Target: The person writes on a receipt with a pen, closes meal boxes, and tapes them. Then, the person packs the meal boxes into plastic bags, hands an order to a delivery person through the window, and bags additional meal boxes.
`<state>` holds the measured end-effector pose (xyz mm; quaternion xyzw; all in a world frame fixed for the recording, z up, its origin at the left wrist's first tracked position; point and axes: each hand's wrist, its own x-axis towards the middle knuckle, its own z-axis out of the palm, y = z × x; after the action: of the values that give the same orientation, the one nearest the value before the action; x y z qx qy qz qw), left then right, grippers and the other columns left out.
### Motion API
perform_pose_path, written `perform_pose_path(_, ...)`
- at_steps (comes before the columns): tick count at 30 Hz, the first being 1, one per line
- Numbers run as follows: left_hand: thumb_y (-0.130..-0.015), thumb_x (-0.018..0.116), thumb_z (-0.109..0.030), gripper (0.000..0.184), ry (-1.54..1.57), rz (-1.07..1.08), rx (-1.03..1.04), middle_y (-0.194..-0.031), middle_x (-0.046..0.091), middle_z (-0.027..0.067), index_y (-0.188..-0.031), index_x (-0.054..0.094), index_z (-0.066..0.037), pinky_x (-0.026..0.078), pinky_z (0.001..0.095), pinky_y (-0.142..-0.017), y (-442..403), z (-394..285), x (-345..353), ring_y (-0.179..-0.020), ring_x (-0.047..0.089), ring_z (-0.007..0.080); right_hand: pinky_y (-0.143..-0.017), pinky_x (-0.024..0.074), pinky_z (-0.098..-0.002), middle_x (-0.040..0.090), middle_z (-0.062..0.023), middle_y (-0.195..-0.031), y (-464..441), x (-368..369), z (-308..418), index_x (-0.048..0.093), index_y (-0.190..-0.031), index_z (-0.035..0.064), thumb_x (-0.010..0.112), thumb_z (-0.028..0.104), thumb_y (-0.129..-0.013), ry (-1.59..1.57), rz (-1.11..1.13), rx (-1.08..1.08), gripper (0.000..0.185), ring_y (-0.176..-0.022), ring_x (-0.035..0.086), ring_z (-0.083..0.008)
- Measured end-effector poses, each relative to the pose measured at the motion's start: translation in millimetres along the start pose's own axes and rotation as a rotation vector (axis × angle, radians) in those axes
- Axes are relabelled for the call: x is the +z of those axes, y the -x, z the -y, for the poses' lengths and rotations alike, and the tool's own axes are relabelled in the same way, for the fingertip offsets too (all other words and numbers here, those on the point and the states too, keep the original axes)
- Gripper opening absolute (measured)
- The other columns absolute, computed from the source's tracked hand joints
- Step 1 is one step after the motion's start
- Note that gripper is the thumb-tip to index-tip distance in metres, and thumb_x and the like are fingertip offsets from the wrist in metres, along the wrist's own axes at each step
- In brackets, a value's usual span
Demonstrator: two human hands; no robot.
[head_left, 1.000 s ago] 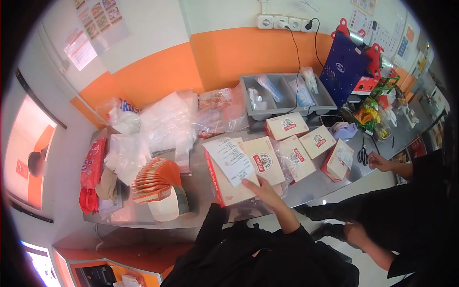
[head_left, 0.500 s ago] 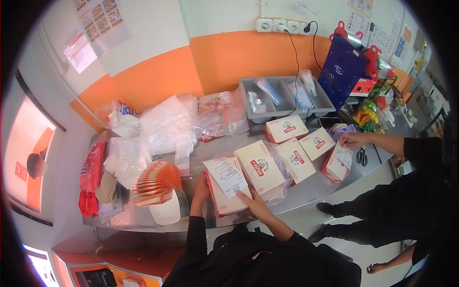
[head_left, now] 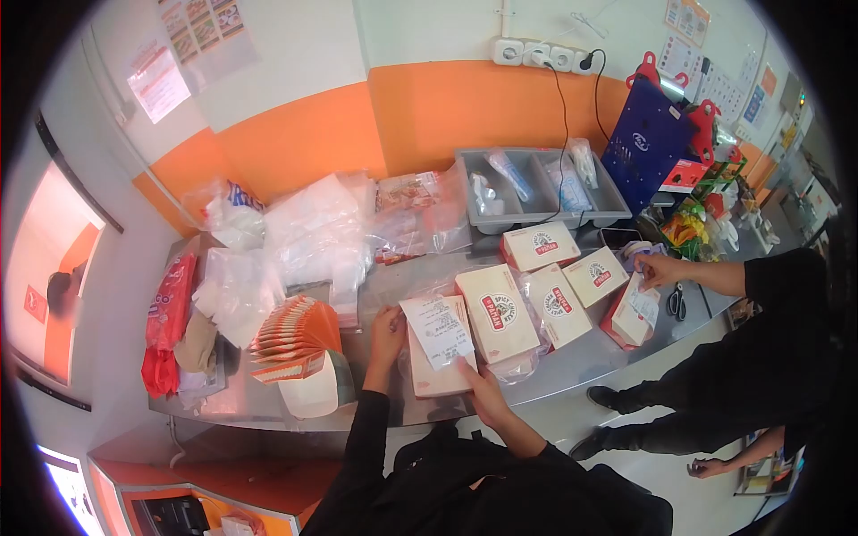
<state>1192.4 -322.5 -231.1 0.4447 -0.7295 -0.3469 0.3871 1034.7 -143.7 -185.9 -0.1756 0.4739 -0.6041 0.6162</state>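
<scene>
A cream cardboard food box (head_left: 438, 382) with red sides lies in front of me on the metal table, a printed receipt (head_left: 435, 329) on its lid. My right hand (head_left: 487, 393) grips the box's lower right side, its thumb pressing the receipt's lower end. Just left of the box is my left hand (head_left: 386, 335), fingers curled close to the receipt's upper corner; whatever they pinch is hidden. A larger chicken box (head_left: 497, 313) sits against the right side, with clear plastic around it.
Folded orange-and-white cartons (head_left: 295, 344) stand at left beside plastic bags (head_left: 313, 223). More boxes (head_left: 554, 305) sit to the right. There a co-worker's hand (head_left: 657, 268) holds a slip on a box, near scissors (head_left: 677, 302). A grey divided tray (head_left: 527, 214) is behind.
The box and receipt have shifted right, close to the larger box. My left hand has come off the box's left edge and moved up beside it. My right hand stays on the box.
</scene>
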Motion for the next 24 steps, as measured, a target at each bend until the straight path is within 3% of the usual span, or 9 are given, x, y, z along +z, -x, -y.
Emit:
perform_pose_path(1,-0.081,0.056,0.002,0.039,0.021,0.01,0.021,-0.092,0.053,0.0132,-0.119,0.059,-0.007,0.043,0.0331,-0.077,1,-2,0,-0.087,0.054,0.0268,-0.1,0.0356,-0.0304,0.05,-0.0134,-0.127,-1,1,-1,0.036,-0.135,-0.0042,0.07,0.03,-0.083,-0.027,0.004,-0.038,0.071,-0.116,0.049,-0.0199)
perform_pose_path(4,-0.078,0.057,0.004,0.037,0.053,0.029,0.089,-0.097,0.051,0.0152,-0.114,0.059,-0.002,0.043,0.0348,-0.083,3,-10,-2,-0.095,0.052,0.0307,-0.1,0.0375,-0.032,0.047,-0.0169,-0.131,10,-12,-7,0.03,-0.138,-0.0055,0.074,0.031,-0.078,0.506,0.17,-0.52,0.082,-0.12,0.047,-0.0232)
perform_pose_path(6,-0.076,0.057,0.006,0.037,0.022,0.025,0.125,-0.097,0.052,0.014,-0.113,0.059,0.0,0.044,0.0355,-0.088,13,-17,-6,-0.1,0.051,0.032,-0.099,0.0388,-0.0345,0.048,-0.0211,-0.129,1,-30,-16,0.028,-0.138,-0.0069,0.075,0.031,-0.076,0.649,0.135,-0.442,0.086,-0.123,0.046,-0.0267)
perform_pose_path(10,-0.076,0.059,0.003,0.056,0.011,0.208,-0.132,-0.114,0.048,0.0174,-0.131,0.046,-0.004,0.044,0.0394,-0.092,31,-23,-20,-0.108,0.05,0.0338,-0.09,0.0453,-0.0411,0.054,-0.0299,-0.116,9,-19,-9,0.035,-0.133,-0.0072,0.073,0.029,-0.077,0.939,-0.033,-0.437,0.077,-0.114,0.053,-0.0374)
perform_pose_path(13,-0.076,0.063,-0.001,0.076,0.141,0.308,-0.268,-0.131,0.038,0.018,-0.143,0.028,-0.009,0.043,0.0408,-0.094,42,-4,-27,-0.118,0.045,0.0328,-0.079,0.0487,-0.0451,0.062,-0.0286,-0.093,11,-16,-3,0.045,-0.124,-0.0048,0.069,0.035,-0.08,0.99,-0.087,-0.247,0.064,-0.092,0.061,-0.0426)
perform_pose_path(16,-0.075,0.07,-0.009,0.093,0.238,0.411,-0.236,-0.143,0.025,0.0158,-0.148,0.012,-0.013,0.041,0.0403,-0.097,68,21,-20,-0.127,0.035,0.0312,-0.059,0.0478,-0.0444,0.063,-0.0176,-0.071,14,-15,-6,0.055,-0.107,-0.0041,0.067,0.04,-0.081,1.219,-0.246,-0.344,0.052,-0.061,0.062,-0.0354)
perform_pose_path(18,-0.072,0.076,-0.019,0.104,0.313,0.514,-0.24,-0.145,0.02,0.0154,-0.149,0.007,-0.013,0.039,0.0394,-0.099,78,-20,-38,-0.132,0.029,0.0308,-0.059,0.0477,-0.045,0.064,-0.0175,-0.071,15,-13,-3,0.057,-0.101,-0.0032,0.066,0.043,-0.08,1.253,-0.266,-0.237,0.052,-0.063,0.062,-0.0359)
perform_pose_path(21,-0.061,0.085,-0.032,0.122,0.164,0.454,-0.043,-0.14,0.021,0.019,-0.149,0.003,-0.012,0.037,0.0383,-0.1,80,-33,-32,-0.13,0.028,0.0314,-0.058,0.047,-0.0446,0.064,-0.0154,-0.069,11,-11,3,0.058,-0.095,-0.0015,0.066,0.045,-0.08,1.319,-0.289,-0.168,0.05,-0.063,0.063,-0.0343)
perform_pose_path(24,-0.05,0.089,-0.038,0.131,0.162,0.447,-0.197,-0.131,0.028,0.0218,-0.148,0.008,-0.008,0.036,0.0383,-0.1,81,-36,-29,-0.125,0.033,0.0325,-0.057,0.0467,-0.0434,0.063,-0.0128,-0.064,13,-10,2,0.061,-0.089,0.0001,0.066,0.045,-0.08,1.363,-0.321,-0.149,0.046,-0.063,0.063,-0.0328)
